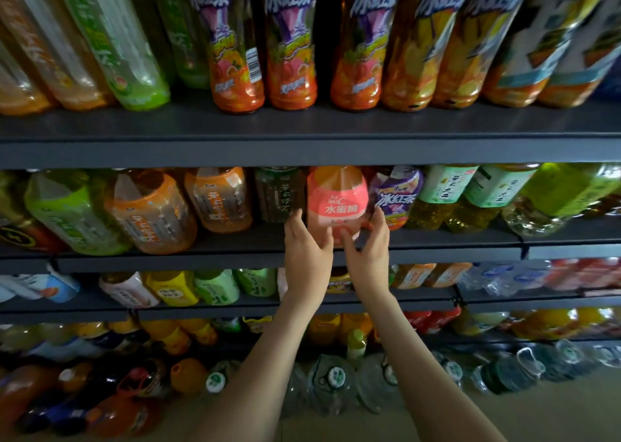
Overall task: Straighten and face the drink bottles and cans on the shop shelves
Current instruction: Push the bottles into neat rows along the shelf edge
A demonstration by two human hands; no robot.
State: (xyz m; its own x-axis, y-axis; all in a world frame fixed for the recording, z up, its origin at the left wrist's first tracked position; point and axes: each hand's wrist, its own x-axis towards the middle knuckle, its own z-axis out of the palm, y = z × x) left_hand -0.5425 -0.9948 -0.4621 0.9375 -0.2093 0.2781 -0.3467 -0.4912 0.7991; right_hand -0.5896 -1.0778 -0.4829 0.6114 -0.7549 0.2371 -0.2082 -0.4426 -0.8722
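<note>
Currently facing: left hand [307,245] and right hand [369,245] grip, apparently, the base of the pink peach bottle [336,199] on the second shelf [201,261]; next needs a slight squaring twist.

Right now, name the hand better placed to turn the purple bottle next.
Right, probably. The right hand holds the pink bottle on the side next to the purple bottle; the left hand holds the far side.
</note>
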